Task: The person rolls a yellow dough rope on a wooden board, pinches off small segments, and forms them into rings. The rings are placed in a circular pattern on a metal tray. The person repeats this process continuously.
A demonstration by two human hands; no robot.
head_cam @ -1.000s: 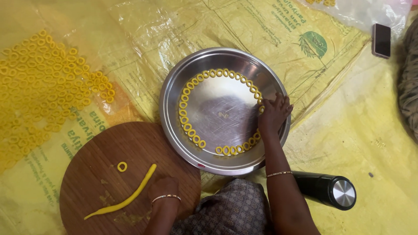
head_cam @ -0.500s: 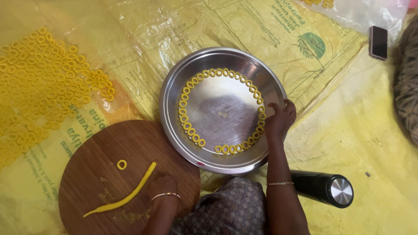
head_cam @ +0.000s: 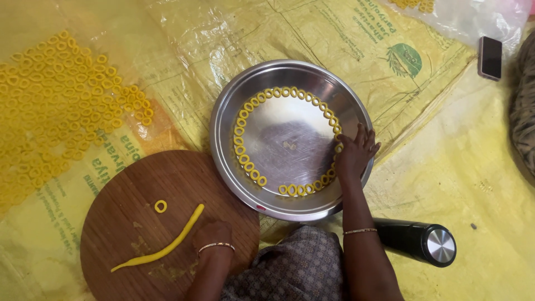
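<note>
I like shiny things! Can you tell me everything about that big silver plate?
The steel plate is round, shiny and shallow, with a raised rim and a flat, scuffed middle. It lies flat on the yellow sheet, just beside the wooden board. Small yellow dough rings sit in a near-complete circle along its inner edge. The right hand rests on the plate's right side, among the rings.

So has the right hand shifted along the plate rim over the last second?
Yes. The right hand has slid from the lower right of the ring circle toward its upper end on the steel plate. The left hand rests on the wooden board.
</note>
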